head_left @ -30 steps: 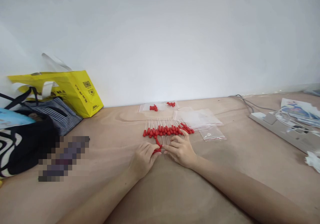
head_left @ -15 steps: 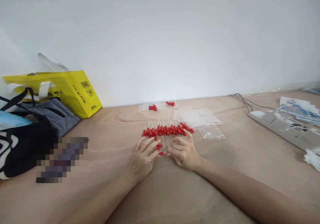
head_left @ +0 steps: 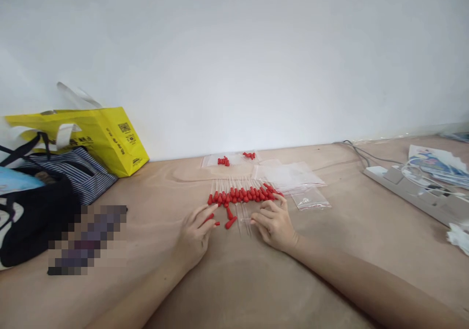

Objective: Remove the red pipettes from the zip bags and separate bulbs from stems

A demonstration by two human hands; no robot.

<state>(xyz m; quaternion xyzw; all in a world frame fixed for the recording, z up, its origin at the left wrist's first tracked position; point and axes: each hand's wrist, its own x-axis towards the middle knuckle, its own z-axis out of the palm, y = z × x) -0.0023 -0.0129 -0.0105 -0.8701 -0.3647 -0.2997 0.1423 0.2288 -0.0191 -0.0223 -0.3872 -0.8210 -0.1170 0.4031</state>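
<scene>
My left hand [head_left: 195, 233] is closed on a red rubber bulb [head_left: 217, 224], whose open end pokes out past the fingertips. Between the thumb and fingers of my right hand [head_left: 276, 225] lies a clear glass dropper tube [head_left: 246, 220], its end pointing left. Bulb and tube are apart. Loose red bulbs [head_left: 230, 222] rest on the table between my hands, beside several bare glass tubes [head_left: 240, 221]. Just beyond my fingers stretches a row of droppers with red bulbs [head_left: 244, 195], their thin glass ends pointing toward the wall.
Clear zip bags [head_left: 293, 175] lie behind the row to the right; another bag [head_left: 210, 161] with red bulbs is near the wall. A yellow bag [head_left: 128, 143] and striped bag [head_left: 90, 172] stand left. A power strip [head_left: 410, 192] and papers [head_left: 437, 163] are right.
My left hand has moved left with the red bulb, away from my right hand, so a gap now separates bulb and tube. More loose bulbs and bare tubes show between the hands.
</scene>
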